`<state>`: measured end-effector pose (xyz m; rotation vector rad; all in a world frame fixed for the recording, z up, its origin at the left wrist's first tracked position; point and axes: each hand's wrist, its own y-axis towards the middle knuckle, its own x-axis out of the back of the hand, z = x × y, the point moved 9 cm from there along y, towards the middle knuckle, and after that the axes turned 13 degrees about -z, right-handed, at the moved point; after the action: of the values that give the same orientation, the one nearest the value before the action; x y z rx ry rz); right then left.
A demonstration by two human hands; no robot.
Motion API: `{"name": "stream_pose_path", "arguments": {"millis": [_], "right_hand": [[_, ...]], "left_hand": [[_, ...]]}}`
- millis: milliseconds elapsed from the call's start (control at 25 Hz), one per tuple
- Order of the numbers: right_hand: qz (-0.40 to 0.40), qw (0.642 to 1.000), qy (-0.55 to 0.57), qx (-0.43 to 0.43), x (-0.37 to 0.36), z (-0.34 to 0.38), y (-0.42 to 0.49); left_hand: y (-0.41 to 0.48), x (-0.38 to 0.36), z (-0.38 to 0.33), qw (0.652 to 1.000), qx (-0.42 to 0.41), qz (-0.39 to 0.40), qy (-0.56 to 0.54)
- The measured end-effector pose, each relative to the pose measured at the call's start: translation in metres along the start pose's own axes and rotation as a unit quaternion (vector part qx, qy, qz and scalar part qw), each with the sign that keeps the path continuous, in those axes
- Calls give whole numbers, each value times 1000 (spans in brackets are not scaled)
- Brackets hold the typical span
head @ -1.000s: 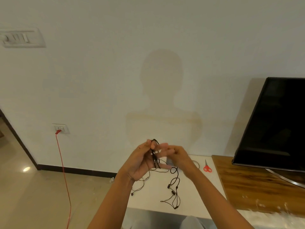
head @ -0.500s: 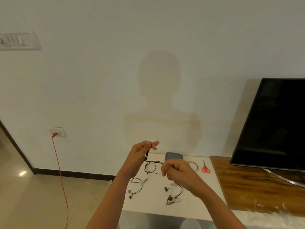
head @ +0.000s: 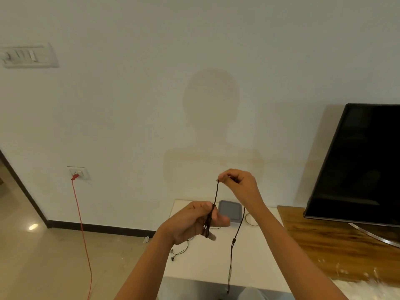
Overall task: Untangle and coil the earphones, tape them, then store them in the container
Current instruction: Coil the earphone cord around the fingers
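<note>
Black earphones [head: 216, 192] stretch between both hands above the white table [head: 207, 265]. My left hand [head: 194, 221] grips a bundle of the cord at its fingers. My right hand [head: 238, 184], raised higher, pinches the cord near its top, and a long strand [head: 234, 241] hangs from it down past the table's front edge. A second pair of earphones [head: 179, 253] lies on the table under my left wrist. A grey lidded container [head: 230, 210] sits at the table's back edge. A ring of clear tape [head: 251, 219] lies right of it, partly hidden by my right arm.
A black TV [head: 357, 165] stands on a wooden cabinet [head: 329, 241] to the right. A red cable [head: 83, 234] hangs from a wall socket [head: 78, 173] on the left. The white wall is right behind the table, tiled floor to the left.
My right hand rose from low over the table to above my left hand, pulling the cord taut upward. My left hand dropped lower. The scissors are now hidden behind my right arm.
</note>
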<state>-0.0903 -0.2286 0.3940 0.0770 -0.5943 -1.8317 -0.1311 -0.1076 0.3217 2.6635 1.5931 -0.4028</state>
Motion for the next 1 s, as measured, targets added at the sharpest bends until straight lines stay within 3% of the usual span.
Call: {"name": "stream_pose_path", "arguments": {"millis": [120,240,360,520,640,800,920,1000], "right_hand": [[36,996,18,-85,-22,-39,-17],[101,985,41,-136,-43,-58,-56],[135,983,23,-123,-42,-50,-82],[127,986,53,-93,-28,-16,-85],[83,990,94,-56,-14,15,-62],[52,997,51,3,-5,34,-23],[67,996,49,-24,-12,20,-7],[107,985,91,-103,-27,-5,-12]], "left_hand": [[-3,-11,-24,987,-21,18,-158],[7,1,-43,963,-67,-45,-256],[19,26,-50,961,-117,-125,-218],[25,46,-39,973,-120,-193,-27],[24,34,-18,985,-82,-141,59],[14,10,-4,998,-22,-56,13],[3,-9,-9,996,-4,14,-83],[-2,-14,-19,988,-13,28,-148]]}}
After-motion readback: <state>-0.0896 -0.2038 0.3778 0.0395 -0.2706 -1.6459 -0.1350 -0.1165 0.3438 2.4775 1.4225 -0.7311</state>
